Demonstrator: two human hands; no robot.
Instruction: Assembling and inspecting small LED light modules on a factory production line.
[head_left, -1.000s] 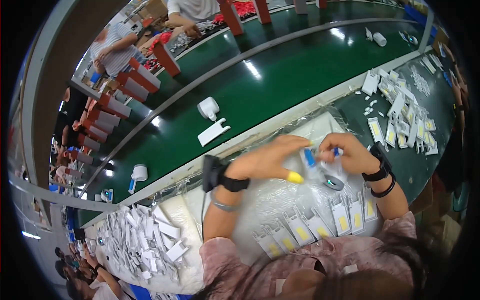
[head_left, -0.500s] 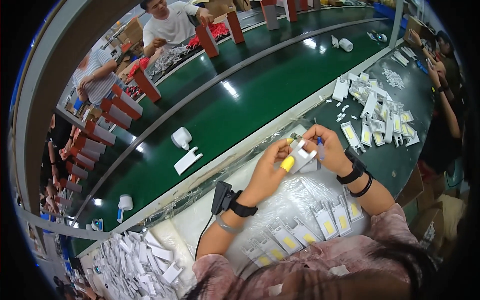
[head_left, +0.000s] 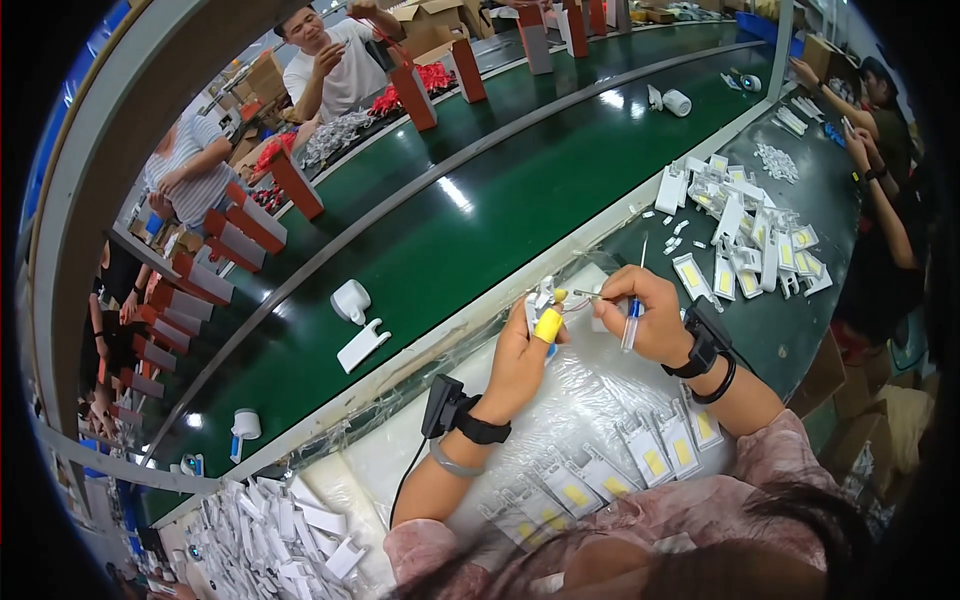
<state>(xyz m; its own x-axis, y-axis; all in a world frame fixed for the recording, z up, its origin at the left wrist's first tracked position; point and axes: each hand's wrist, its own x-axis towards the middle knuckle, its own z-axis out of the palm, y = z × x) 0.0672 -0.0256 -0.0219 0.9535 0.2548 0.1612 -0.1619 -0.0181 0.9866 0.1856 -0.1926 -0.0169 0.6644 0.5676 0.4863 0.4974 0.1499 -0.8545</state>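
My left hand [head_left: 518, 360], with yellow covers on its fingertips, is closed around a small white plastic lamp part [head_left: 540, 298], held upright above the plastic-wrapped work surface. Thin reddish wires [head_left: 574, 306] show beside that part. My right hand [head_left: 650, 305] keeps a screwdriver [head_left: 631, 328] with a blue and clear handle tucked in its fingers, its shaft pointing away from me. Thumb and forefinger of that hand pinch something small and thin next to the lamp part; its kind is too small to tell. Before me lies a row of white lamp panels [head_left: 643, 450] with yellow rectangles.
A green conveyor belt [head_left: 470, 240] runs past, bearing white lamp pieces [head_left: 362, 346] and orange-and-grey boxes [head_left: 412, 95] along its far side. White panels are heaped at right [head_left: 745, 225], white housings at lower left [head_left: 270, 530]. Co-workers [head_left: 335, 65] stand across the belt and at right.
My left hand has shifted left and turned the white lamp part upright. My right fingers have drawn apart from my left hand. The pieces on the belt have slid slightly toward the lower left.
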